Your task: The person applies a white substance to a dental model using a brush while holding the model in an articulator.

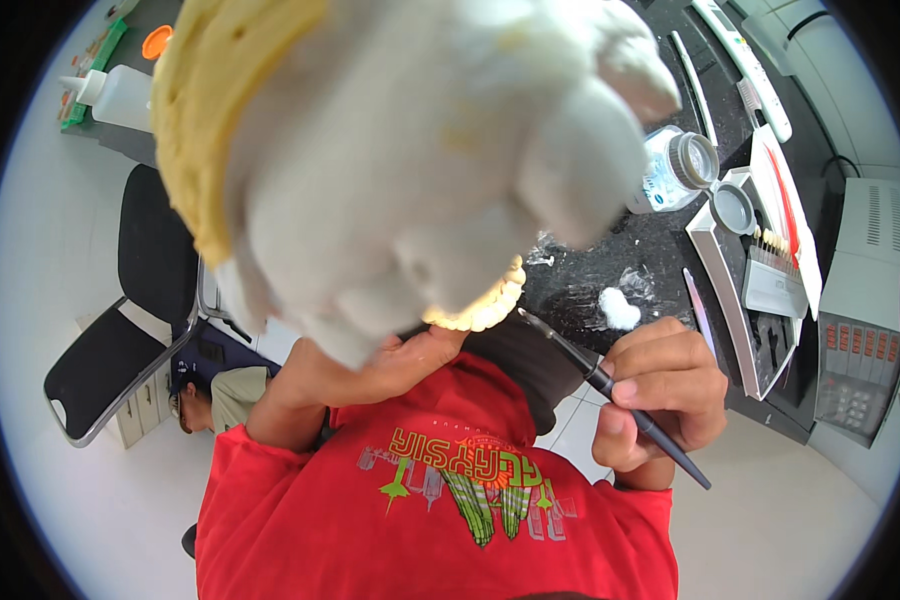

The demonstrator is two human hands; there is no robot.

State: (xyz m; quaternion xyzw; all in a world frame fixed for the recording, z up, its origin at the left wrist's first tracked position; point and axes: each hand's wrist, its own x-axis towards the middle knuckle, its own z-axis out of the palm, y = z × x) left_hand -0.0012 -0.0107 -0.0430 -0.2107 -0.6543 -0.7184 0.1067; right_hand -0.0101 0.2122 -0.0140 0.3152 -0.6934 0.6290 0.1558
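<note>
A large blurred white-and-yellow plaster model fills the upper middle, very close to the camera; what supports it is out of sight. Below it, my left hand is closed round a pale yellow dental arch model, partly hidden behind the blurred shape. My right hand grips a black-handled brush-like tool between thumb and fingers, its slim tip beside the arch; whether they touch I cannot tell. A small heap of white powder lies on the black worktop beyond the tip.
An open jar, a tray with a shade guide and a grey device are at right. Left are a squeeze bottle and black chairs; another person is low behind my left arm.
</note>
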